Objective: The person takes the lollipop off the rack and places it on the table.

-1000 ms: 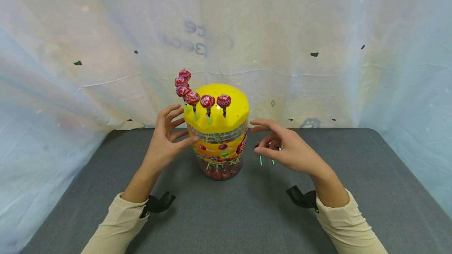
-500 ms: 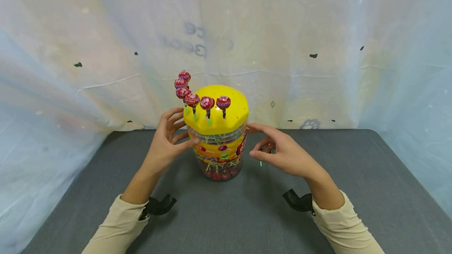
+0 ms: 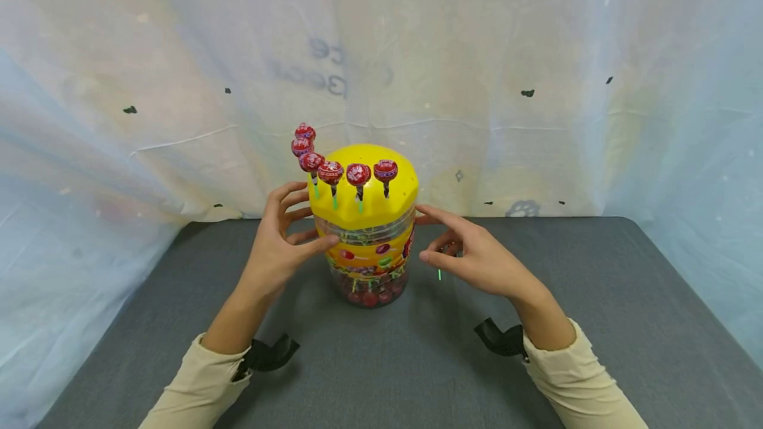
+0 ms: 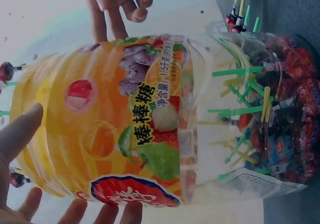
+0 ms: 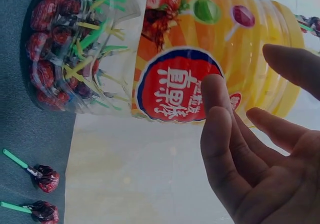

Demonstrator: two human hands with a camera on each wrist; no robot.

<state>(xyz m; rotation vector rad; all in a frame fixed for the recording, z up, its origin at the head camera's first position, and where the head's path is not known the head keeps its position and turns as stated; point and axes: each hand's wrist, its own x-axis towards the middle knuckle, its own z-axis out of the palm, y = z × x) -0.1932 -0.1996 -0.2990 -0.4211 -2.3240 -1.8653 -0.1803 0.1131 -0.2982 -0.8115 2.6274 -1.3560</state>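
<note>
A clear candy jar with a yellow-orange label stands upright on the table, with red-wrapped lollipops and their green and yellow sticks inside. Several lollipops stick up in a curved row from its yellow lid. My left hand holds the jar's left side just below the lid, thumb at the front and fingers spread behind. On the other side my right hand touches the jar with its outstretched forefinger, its other fingers loosely bent and holding nothing. The right wrist view shows that hand beside the red label badge.
Loose lollipops lie on the grey table right of the jar, mostly hidden behind my right hand in the head view. A pale, wrinkled curtain hangs behind the table and along both sides.
My right hand has moved left until its forefinger reaches the jar. The jar has turned a little, its front lollipops and label shifting right, its rear lollipops left.
</note>
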